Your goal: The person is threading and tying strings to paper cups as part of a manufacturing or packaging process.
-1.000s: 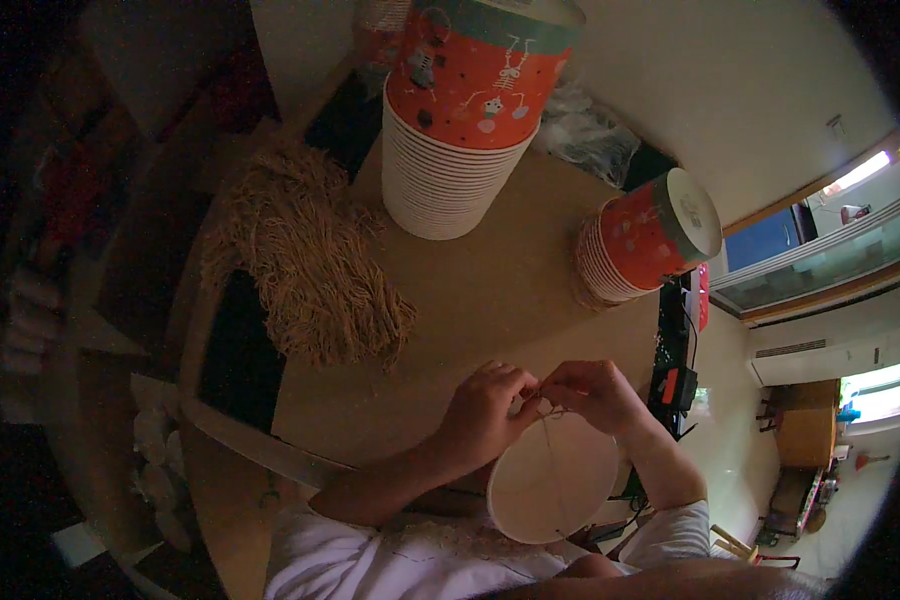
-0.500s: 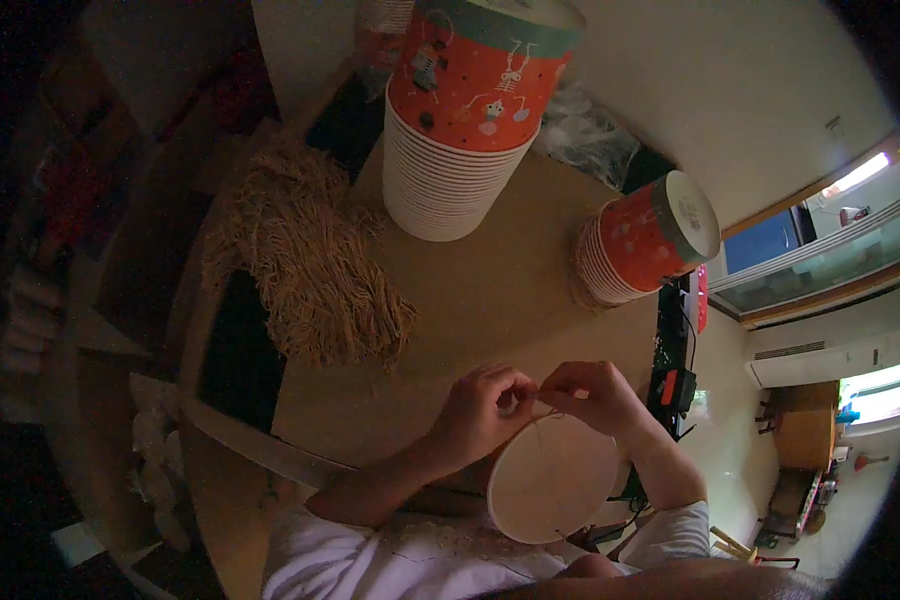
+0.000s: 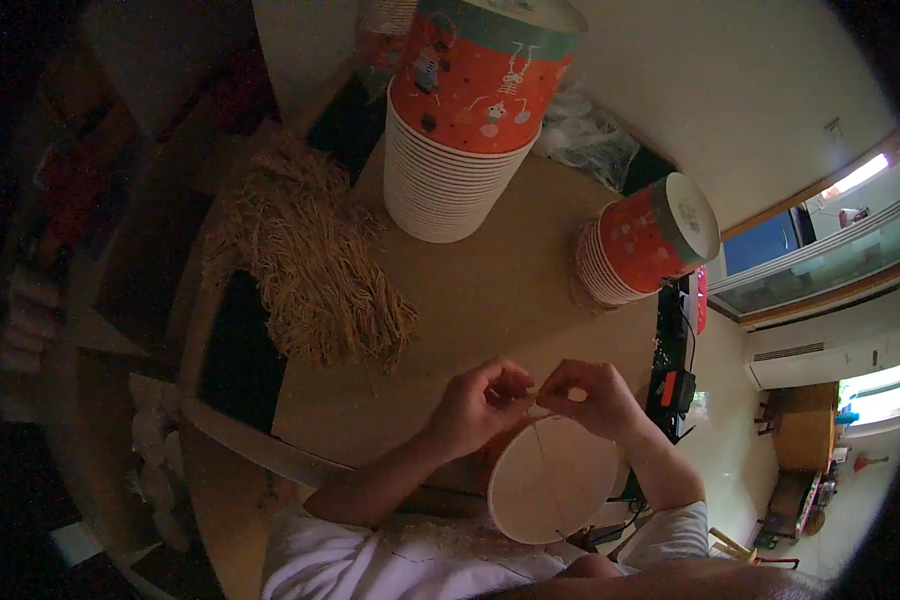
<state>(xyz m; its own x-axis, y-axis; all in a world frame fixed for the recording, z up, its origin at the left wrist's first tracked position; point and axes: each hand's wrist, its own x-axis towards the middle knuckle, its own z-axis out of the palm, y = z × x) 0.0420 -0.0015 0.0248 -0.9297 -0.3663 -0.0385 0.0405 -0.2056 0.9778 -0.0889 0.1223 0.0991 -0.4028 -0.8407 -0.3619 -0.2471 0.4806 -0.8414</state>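
A paper bucket, pale inside (image 3: 545,490), is tilted in front of my body with its open mouth facing up. A thin cord (image 3: 542,445) runs across that mouth from the far rim. Just beyond the rim, my left hand (image 3: 478,405) and my right hand (image 3: 592,398) nearly meet, fingertips pinched on the cord's end. How the cord joins the rim is too small to make out. Left of my hands lies a heap of brown cords (image 3: 310,260).
A tall stack of orange and green paper buckets (image 3: 470,130) stands upside down at the back of the brown tabletop (image 3: 510,270). A shorter stack (image 3: 650,240) is at the right. Clear plastic wrapping (image 3: 585,140) lies behind. A black and orange device (image 3: 678,390) sits on the right edge.
My fingers have shifted slightly at the bucket's far rim, the left ones opening a little from their curl. The cord now shows as a longer line across the mouth.
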